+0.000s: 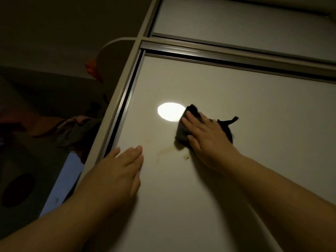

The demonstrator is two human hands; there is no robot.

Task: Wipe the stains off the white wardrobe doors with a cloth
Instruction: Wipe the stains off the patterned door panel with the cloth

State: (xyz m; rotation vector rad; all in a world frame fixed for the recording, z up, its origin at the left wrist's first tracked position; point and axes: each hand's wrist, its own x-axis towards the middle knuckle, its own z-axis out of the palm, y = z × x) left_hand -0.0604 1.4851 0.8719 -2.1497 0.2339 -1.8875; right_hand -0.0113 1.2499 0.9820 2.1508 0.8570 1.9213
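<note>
Since a sliding panel would likely give under a push, the left hand [118, 171] lies flat on the white wardrobe door [254, 106] just left of the brownish stain [163, 151], apparently bracing it beside the metal door frame [120, 110]; its grip is wide and holds nothing. Just up and right of the stain, the right hand [209, 140] presses the dark cloth [181, 132] against the door. Its grip is spread too, with fingers [190, 120] laid straight over the cloth rather than curled round it, seemingly to keep a broad patch of fabric rubbing. The cloth is dark grey and bunched, with a loose tail poking out beyond the hand. The stain is a faint curved tan streak with a small darker spot [186, 157] to its right. Above the stain, a bright glare [171, 111] suggests a glossy surface.
</note>
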